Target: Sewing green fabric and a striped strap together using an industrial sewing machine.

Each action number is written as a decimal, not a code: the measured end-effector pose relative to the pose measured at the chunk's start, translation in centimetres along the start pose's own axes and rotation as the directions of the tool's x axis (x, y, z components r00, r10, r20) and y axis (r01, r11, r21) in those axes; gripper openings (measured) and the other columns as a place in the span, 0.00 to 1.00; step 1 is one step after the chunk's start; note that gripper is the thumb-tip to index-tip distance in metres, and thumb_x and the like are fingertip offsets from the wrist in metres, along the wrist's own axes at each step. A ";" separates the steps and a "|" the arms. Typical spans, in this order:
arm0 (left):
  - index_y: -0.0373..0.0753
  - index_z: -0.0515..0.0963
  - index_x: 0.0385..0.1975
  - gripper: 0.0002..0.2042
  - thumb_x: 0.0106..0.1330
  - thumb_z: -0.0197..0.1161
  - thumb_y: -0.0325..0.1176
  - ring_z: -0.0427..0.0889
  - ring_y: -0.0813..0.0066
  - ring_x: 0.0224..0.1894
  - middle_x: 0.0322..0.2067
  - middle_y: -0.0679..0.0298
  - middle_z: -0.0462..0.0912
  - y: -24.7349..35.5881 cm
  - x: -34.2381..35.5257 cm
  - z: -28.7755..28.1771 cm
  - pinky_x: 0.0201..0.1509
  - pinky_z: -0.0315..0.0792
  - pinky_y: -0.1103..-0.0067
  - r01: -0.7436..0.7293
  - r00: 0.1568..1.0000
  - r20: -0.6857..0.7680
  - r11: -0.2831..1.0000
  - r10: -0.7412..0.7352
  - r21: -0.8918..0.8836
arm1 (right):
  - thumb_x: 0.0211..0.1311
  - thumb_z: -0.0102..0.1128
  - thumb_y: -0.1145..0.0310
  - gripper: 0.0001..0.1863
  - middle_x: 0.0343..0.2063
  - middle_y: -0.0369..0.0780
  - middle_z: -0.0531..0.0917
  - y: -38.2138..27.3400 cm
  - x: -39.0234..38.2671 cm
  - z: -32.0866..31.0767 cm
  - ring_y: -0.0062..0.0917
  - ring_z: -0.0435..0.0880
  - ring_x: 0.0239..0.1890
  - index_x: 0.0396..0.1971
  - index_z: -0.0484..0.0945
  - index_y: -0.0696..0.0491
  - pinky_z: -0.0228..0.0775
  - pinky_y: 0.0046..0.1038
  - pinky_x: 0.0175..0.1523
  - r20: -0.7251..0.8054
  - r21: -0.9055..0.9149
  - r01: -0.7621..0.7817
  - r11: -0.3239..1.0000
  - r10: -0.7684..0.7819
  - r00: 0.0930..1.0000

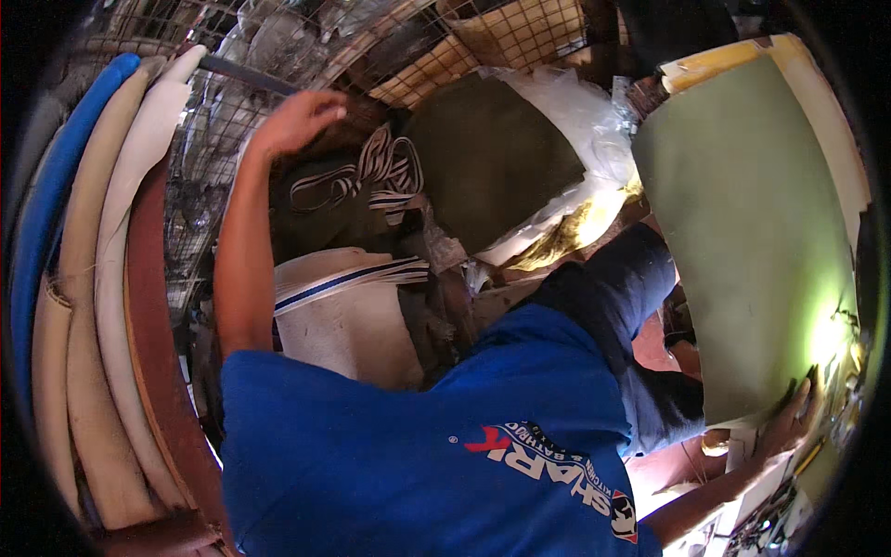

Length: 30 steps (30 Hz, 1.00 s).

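Observation:
My left hand (302, 121) is raised at the upper left, slightly blurred. Its fingers are loosely bent and apart, and no object shows in it. Below and right of it, a striped black-and-white strap (394, 167) lies in loops on dark green material. My right hand (789, 418) is at the lower right, fingers stretched out against the bottom edge of a large pale green sheet (742, 232). The sheet stands to my right over a yellowish-white stack. A bright glare lies just above those fingertips.
Rolls of fabric, one blue (70, 213) and one beige (102, 325), line the left side beside a red-brown board (167, 353). Ahead are a dark green piece (492, 158), clear plastic wrap (594, 121) and wire mesh (445, 56). Off-white fabric (343, 325) with a blue-striped band lies nearer.

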<state>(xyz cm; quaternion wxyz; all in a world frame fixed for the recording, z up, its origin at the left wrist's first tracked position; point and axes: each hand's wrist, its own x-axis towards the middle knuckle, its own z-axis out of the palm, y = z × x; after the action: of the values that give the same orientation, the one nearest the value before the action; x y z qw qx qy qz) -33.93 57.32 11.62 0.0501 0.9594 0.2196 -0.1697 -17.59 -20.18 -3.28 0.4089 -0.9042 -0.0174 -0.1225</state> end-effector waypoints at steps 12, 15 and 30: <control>0.38 0.83 0.33 0.24 0.50 0.72 0.54 0.83 0.56 0.43 0.38 0.54 0.84 3.6 -10.5 13.1 0.44 0.77 0.66 -0.109 0.834 0.552 0.978 -0.008 0.179 | 0.73 0.51 0.64 0.18 0.55 0.44 0.80 2.0 0.3 -1.7 0.32 0.78 0.56 0.56 0.77 0.58 0.66 0.32 0.62 0.000 -0.223 0.063 0.973 -0.064 0.998; 0.38 0.83 0.34 0.25 0.47 0.73 0.55 0.82 0.54 0.46 0.39 0.55 0.83 5.2 -12.2 16.0 0.48 0.77 0.65 -0.160 0.881 0.473 0.921 -0.030 0.356 | 0.74 0.51 0.60 0.20 0.56 0.41 0.79 1.8 0.5 -1.8 0.28 0.76 0.58 0.57 0.76 0.56 0.64 0.28 0.64 0.011 -0.269 0.065 0.961 -0.064 0.998; 0.33 0.81 0.33 0.14 0.59 0.68 0.40 0.79 0.70 0.26 0.22 0.61 0.79 8.6 -9.5 6.9 0.30 0.72 0.71 0.042 0.971 0.234 0.942 0.039 -0.332 | 0.71 0.53 0.66 0.17 0.51 0.44 0.82 2.2 0.6 -2.6 0.32 0.80 0.53 0.53 0.78 0.59 0.71 0.29 0.57 -0.135 -0.587 0.260 0.767 -0.409 0.903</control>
<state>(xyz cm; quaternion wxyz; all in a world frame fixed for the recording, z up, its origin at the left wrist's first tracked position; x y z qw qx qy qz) -40.29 44.54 8.60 0.2380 0.9095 0.2385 -0.2434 -17.25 -23.59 -3.08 0.0981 -0.9418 -0.0905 -0.3086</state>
